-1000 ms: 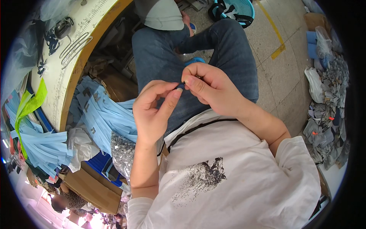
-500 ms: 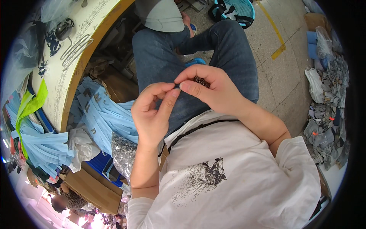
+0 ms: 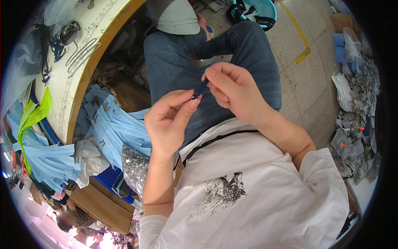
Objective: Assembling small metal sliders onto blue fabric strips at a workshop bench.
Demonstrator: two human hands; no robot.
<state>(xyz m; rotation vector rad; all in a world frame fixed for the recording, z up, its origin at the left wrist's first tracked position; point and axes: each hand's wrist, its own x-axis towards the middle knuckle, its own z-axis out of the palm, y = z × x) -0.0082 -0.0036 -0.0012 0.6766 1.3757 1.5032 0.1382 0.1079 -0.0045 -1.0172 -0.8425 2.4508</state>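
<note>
The left hand (image 3: 166, 118) had its thumb and forefinger closed in a narrow pinch on the near-left end of a small dark blue strip (image 3: 202, 86), with a tiny shiny spot showing at the fingertips. The right hand (image 3: 236, 89) pinched the far-right end between thumb and forefinger, its other fingers curled in toward the palm. The strip slanted across the short gap between the two hands, above the lap of a pair of blue jeans (image 3: 172, 58) and beyond the hem of a white shirt (image 3: 265, 186) with a black print on its front. To the far left stood a worktop (image 3: 105, 23) with a curved-looking wooden edge, carrying bent wire loops (image 3: 83, 56) and dark cords (image 3: 57, 49). Beside that edge hung a bundle of light blue strips (image 3: 110, 124), and a bright yellow-green ribbon (image 3: 39, 108) lay farther left. A cardboard box (image 3: 101, 205) sat at the near left, close to a clear bag (image 3: 134, 168) of small glinting pieces. On the right, a heap of grey scraps (image 3: 352, 116) was piled up; at the far side, a turquoise basket (image 3: 265, 9) rested on the floor (image 3: 306, 79).
</note>
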